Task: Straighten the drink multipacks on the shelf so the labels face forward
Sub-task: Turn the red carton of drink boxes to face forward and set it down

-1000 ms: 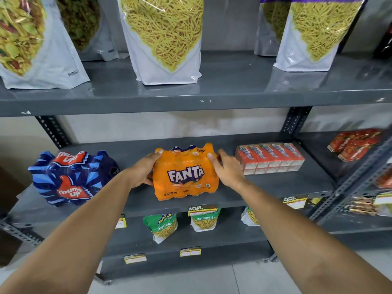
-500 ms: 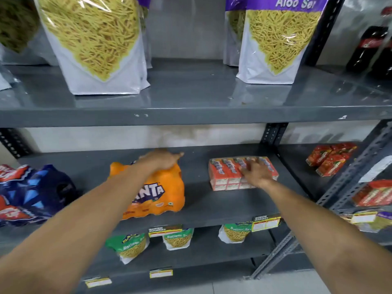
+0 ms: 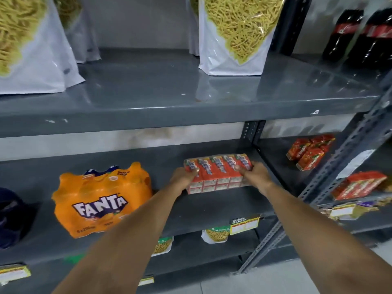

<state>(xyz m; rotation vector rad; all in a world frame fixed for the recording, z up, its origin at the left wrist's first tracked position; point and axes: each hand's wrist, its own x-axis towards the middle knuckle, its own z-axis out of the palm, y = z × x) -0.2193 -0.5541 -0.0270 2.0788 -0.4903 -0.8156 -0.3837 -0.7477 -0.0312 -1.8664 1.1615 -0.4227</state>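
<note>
left hand [image 3: 184,177]: closed around the left end of the red carton multipack [image 3: 216,174], thumb on top, fingers wrapped down the side.
right hand [image 3: 253,175]: closed around the right end of the same pack, thumb on the top edge.
red carton multipack: on the middle shelf [image 3: 212,206], toward its right end, near the upright post [image 3: 250,132]. Row of small cartons in clear wrap, tops tilted up toward the camera, front edge touching the shelf. Print too blurred to read.
Fanta multipack [image 3: 99,198]: same shelf, left of the red pack and apart from it. Orange wrap, logo facing forward, slightly slanted. Neither hand touches it.
dark blue multipack [image 3: 12,217]: far left of the shelf, cut off by the frame edge, label not visible.
upper shelf [image 3: 169,102]: white snack bags [image 3: 233,39] standing upright.
adjacent rack, right: cola bottles [image 3: 360,37] up top, loose red juice cartons [image 3: 309,153] at mid level.
shelf edge: yellow price tag [image 3: 244,224] below the red pack.
</note>
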